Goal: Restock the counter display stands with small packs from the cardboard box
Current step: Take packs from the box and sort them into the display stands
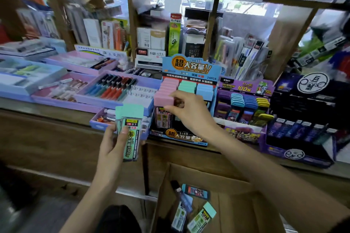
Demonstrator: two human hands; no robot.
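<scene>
Left grip [113, 142], the nearer of the two, is curled round what look like two green-capped packs [130, 128], held upright with caps on top. It hangs short of the surface [37, 107], up and to the left of the open cardboard box [227, 181] at the person's feet. A few loose packs [201, 216] lie flat on the box's floor.

Further in, the right grip [183, 111] reaches over the surface and pinches a pink-capped pack [164, 98] by its top, at the front of the pink column in the blue display stand [191, 68]. From where I stand I cannot tell whether that pack is fully seated or a little proud of its slot.

The green packs lie to the left of the stand and nearer the person. Their home, the green column [186, 85], sits in the stand's middle, just behind the right grip's fingers. The packs' long axis is already vertical, matching the slots, so I judge no turning is needed, only a carry to the right and away. The right grip is far closer to that column, but it is occupied. Beyond, a purple stand [244, 100] adjoins on the right.
</scene>
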